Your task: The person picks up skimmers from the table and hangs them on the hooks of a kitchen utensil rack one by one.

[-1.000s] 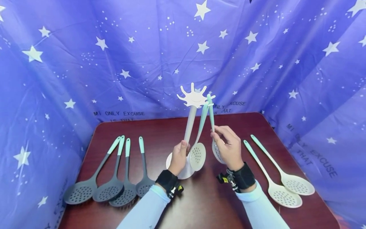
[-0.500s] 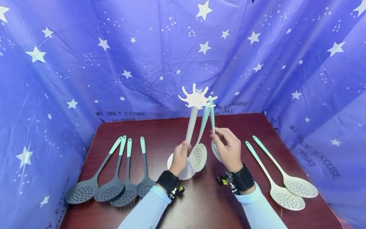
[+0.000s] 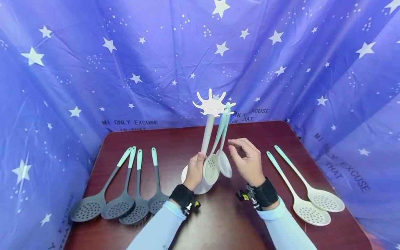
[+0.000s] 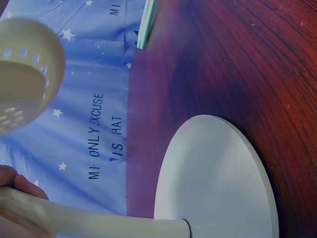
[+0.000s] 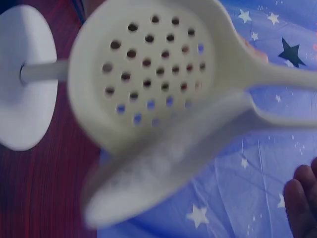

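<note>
Left hand (image 3: 194,171) grips white pronged stand (image 3: 208,136); nearer right hand (image 3: 249,160), thumb and fingers parted, holding nothing, sits just right of outer cream plastic-looking perforated mint-handled skimmer (image 3: 224,164), hanging handle-up, near-vertical, off that stand.

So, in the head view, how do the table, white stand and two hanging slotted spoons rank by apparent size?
1. Table
2. White stand
3. Left hanging spoon and right hanging spoon: they look too alike to rank.

A blurred spoon (image 5: 171,157) overlaps a pale perforated spoon (image 5: 154,54), apart from the right grip (image 5: 303,201) at lower right.
</note>
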